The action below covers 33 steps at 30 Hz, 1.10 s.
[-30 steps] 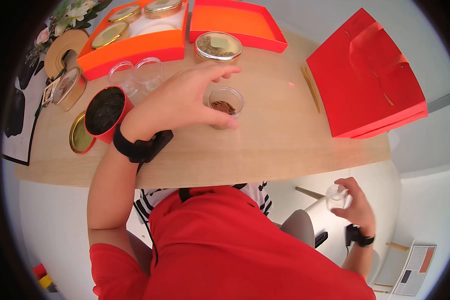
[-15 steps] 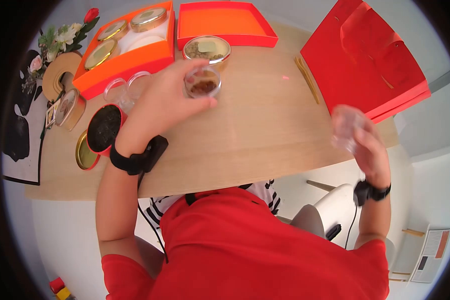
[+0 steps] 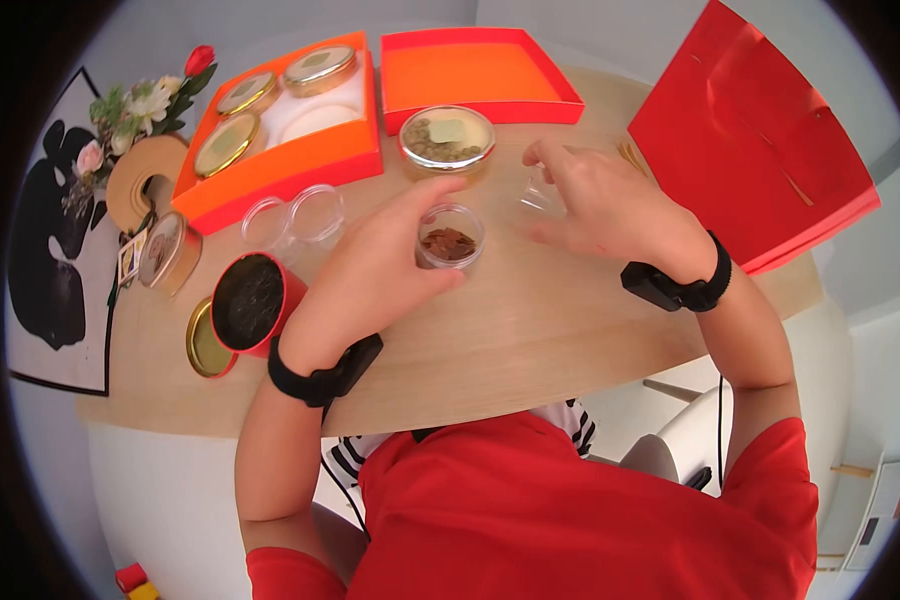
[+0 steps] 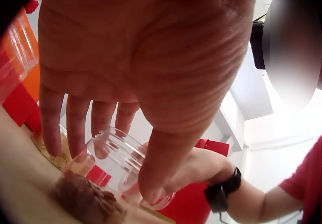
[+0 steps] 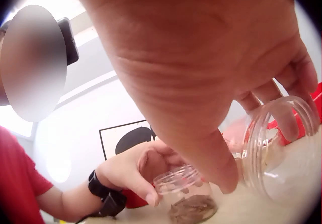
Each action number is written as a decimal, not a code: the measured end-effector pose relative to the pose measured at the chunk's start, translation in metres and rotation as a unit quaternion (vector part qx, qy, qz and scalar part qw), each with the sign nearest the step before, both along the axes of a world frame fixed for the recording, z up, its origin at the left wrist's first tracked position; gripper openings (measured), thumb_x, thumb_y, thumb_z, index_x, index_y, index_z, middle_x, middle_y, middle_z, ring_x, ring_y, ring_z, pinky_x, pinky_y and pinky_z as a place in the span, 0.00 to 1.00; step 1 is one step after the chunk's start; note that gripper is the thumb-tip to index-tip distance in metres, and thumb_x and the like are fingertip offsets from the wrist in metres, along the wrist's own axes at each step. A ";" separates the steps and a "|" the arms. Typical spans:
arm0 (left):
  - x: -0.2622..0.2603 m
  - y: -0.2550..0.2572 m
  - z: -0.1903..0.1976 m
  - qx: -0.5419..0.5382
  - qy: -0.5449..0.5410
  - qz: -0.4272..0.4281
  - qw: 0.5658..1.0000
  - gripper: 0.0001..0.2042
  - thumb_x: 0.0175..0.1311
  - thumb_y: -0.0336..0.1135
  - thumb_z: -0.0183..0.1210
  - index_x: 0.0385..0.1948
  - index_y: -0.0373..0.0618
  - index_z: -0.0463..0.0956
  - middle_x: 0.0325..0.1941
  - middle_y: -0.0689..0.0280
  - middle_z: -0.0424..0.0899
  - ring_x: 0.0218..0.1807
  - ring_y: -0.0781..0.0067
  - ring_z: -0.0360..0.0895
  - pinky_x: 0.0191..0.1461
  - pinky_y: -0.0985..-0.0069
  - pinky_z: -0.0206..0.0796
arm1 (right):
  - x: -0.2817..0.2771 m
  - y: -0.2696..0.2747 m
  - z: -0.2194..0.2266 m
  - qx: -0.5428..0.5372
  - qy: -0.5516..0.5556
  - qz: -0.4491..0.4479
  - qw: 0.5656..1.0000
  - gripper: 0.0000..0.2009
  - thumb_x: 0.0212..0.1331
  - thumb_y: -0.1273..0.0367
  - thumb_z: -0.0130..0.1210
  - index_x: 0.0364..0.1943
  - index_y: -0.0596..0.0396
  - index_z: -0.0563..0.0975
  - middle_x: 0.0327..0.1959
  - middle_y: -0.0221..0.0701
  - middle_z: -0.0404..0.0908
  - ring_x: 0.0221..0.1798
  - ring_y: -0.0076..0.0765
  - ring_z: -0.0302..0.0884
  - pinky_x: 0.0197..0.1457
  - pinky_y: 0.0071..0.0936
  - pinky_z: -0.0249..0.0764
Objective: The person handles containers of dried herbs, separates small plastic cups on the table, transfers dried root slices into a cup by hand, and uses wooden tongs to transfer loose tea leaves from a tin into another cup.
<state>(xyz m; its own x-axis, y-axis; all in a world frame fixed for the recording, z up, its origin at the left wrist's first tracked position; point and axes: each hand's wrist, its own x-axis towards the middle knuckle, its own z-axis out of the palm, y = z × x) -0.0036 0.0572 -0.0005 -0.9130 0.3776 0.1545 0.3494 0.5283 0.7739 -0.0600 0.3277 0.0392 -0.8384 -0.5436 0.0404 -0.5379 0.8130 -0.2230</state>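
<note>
My left hand (image 3: 365, 275) has its thumb and fingers round the rim of an upright clear jar (image 3: 450, 238), which has brown flakes at the bottom. In the left wrist view these flakes (image 4: 85, 199) show below the thumb and fingers. To the right, my right hand (image 3: 620, 205) grips a clear jar (image 3: 540, 195) that looks empty and tilted. Seen from the right wrist, that jar (image 5: 282, 148) lies between thumb and fingers, and the flake jar (image 5: 191, 204) stands apart from it. Just behind the flake jar is a lidded jar of greenish pieces (image 3: 448, 138).
An orange-red box (image 3: 280, 190) with gold-lidded tins stands at the back left, beside a shallow red tray (image 3: 485, 112). Two clear jars (image 3: 315, 215), a red canister (image 3: 260, 300) and its gold lid (image 3: 208, 345) are at the left. A red bag (image 3: 760, 150) is at the right.
My right hand has come from beyond the table's right edge to over the table, carrying the clear jar close to my left hand. My left fingers have closed in round the flake jar.
</note>
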 end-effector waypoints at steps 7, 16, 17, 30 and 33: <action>-0.001 -0.001 -0.024 -0.011 0.194 0.019 0.981 0.40 0.58 0.32 0.74 0.76 0.44 0.68 0.69 0.51 0.82 0.72 0.50 0.77 0.74 0.58 0.70 | 0.001 -0.007 -0.004 0.091 0.158 0.077 0.980 0.21 0.60 0.63 0.68 0.52 0.64 0.81 0.48 0.48 0.85 0.58 0.58 0.80 0.64 0.51 0.76; 0.048 -0.040 0.022 0.022 0.242 0.044 0.969 0.30 0.60 0.33 0.74 0.67 0.44 0.79 0.65 0.53 0.85 0.66 0.47 0.81 0.71 0.58 0.71 | -0.013 -0.025 -0.004 0.173 0.140 0.093 0.971 0.21 0.54 0.68 0.69 0.53 0.58 0.84 0.45 0.43 0.84 0.58 0.52 0.79 0.68 0.46 0.74; 0.056 -0.051 0.031 0.014 0.218 0.074 0.973 0.29 0.59 0.32 0.75 0.65 0.45 0.81 0.64 0.57 0.87 0.64 0.54 0.83 0.70 0.62 0.72 | -0.014 -0.027 -0.006 0.173 0.139 0.090 0.971 0.21 0.54 0.68 0.69 0.53 0.58 0.84 0.45 0.43 0.84 0.58 0.52 0.79 0.68 0.46 0.74; 0.052 -0.178 0.031 0.262 0.227 0.365 0.864 0.11 0.74 0.30 0.69 0.51 0.33 0.87 0.40 0.59 0.94 0.43 0.78 0.89 0.53 0.80 0.78 | -0.005 -0.037 0.024 -0.027 0.088 0.020 0.996 0.19 0.58 0.75 0.69 0.56 0.57 0.85 0.48 0.44 0.87 0.60 0.49 0.83 0.60 0.41 0.78; 0.047 -0.190 0.020 0.242 0.193 0.376 0.873 0.11 0.74 0.33 0.69 0.50 0.35 0.88 0.38 0.62 0.93 0.42 0.77 0.89 0.50 0.79 0.78 | -0.005 -0.035 0.025 -0.114 0.054 -0.006 0.992 0.19 0.62 0.79 0.64 0.58 0.57 0.84 0.51 0.43 0.87 0.58 0.49 0.83 0.55 0.38 0.80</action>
<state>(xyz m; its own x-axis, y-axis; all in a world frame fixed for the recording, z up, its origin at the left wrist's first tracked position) 0.0430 -0.1325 0.0198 -0.7195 -0.5012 0.4807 0.3291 0.3635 0.8715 -0.0654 0.2923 0.0647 -0.8290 -0.4998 0.2510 -0.5590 0.7544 -0.3440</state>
